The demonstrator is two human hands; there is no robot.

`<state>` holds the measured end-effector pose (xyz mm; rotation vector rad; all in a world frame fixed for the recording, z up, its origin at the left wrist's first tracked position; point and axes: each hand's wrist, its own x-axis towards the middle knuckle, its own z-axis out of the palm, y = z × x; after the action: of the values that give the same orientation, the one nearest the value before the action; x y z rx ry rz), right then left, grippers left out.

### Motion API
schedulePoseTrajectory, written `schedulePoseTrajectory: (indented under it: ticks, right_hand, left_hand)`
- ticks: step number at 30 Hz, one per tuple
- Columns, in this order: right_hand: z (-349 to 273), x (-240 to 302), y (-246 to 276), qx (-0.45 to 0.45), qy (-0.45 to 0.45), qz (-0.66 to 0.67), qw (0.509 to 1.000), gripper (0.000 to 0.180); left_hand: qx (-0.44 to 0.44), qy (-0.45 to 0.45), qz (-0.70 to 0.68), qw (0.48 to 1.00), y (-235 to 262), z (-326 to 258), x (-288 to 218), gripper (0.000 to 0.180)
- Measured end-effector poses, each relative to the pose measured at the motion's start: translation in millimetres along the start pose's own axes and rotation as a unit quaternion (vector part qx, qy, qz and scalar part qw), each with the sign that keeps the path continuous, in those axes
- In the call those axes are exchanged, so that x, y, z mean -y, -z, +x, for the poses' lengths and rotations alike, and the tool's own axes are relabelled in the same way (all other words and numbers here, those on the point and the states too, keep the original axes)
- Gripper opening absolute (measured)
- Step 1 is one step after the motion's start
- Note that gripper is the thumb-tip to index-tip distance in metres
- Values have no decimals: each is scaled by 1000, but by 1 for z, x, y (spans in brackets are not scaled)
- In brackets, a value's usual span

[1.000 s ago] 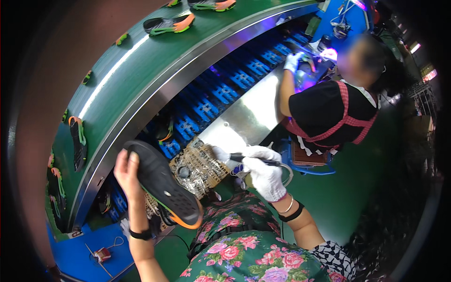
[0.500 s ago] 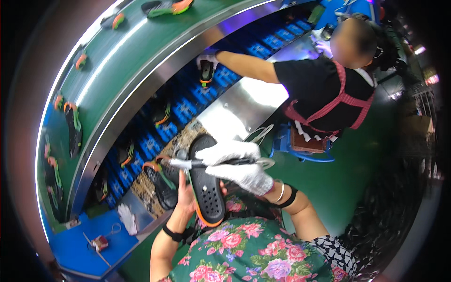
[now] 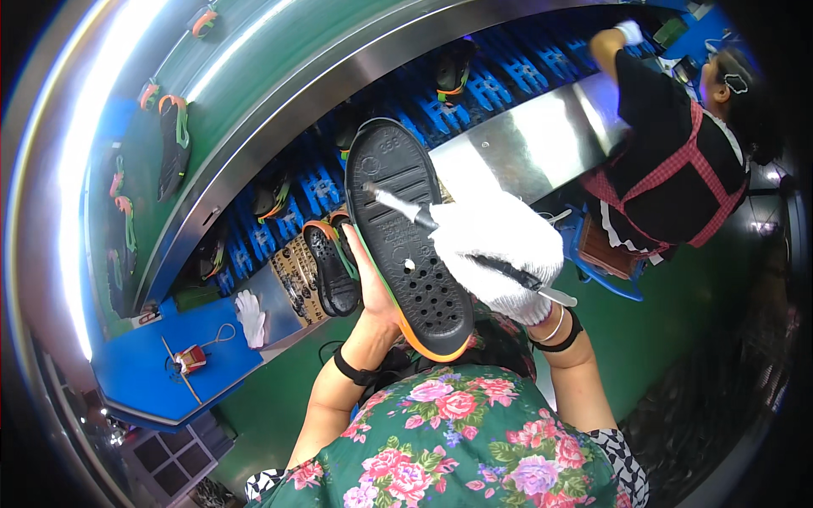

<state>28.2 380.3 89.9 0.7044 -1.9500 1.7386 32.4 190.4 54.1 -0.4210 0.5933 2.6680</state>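
Note:
My bare left hand (image 3: 375, 284) grips the left edge of a black shoe sole (image 3: 394, 233) with orange and green rims; most of its fingers are hidden underneath. The sole's upward face has grooves, a cluster of round holes and a small white spot. In a white knit glove, my right hand (image 3: 495, 254) is closed around a small brush (image 3: 396, 203) with a pale ferrule and dark handle. Its bristles touch or hover just over the sole's grooved upper part. A silver end sticks out behind the glove, in line with the handle.
Another pair of soles (image 3: 332, 271) lies beyond my left hand, beside a blue slatted conveyor (image 3: 318, 190). A curved green belt (image 3: 254, 93) carries more soles. A loose glove (image 3: 251, 317) lies by a blue table (image 3: 152, 364). A co-worker (image 3: 669, 144) sits at right.
My view has shifted, and the sole appears larger and closer. The brush now points onto its grooved face. The co-worker's arm has moved from a sole on the conveyor to farther right.

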Motion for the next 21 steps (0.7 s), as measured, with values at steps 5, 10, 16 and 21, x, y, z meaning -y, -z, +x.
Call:
schedulePoseTrajectory:
  ticks: [5, 10, 16, 21]
  right_hand:
    - [7, 2, -2, -1, -8, 9, 1000, 21]
    - [7, -8, -11, -5, -25, 34, 999, 22]
    - [1, -12, -27, 6, -47, 72, 996, 22]
    - [0, -16, -30, -7, -64, 87, 994, 23]
  left_hand:
    - [137, -30, -54, 989, 15, 5, -3, 89]
    - [-57, -62, 213, 973, 8, 4, 12, 97]
    - [147, -8, 54, 988, 38, 11, 6, 101]
    - [-13, -48, 168, 984, 35, 9, 12, 96]
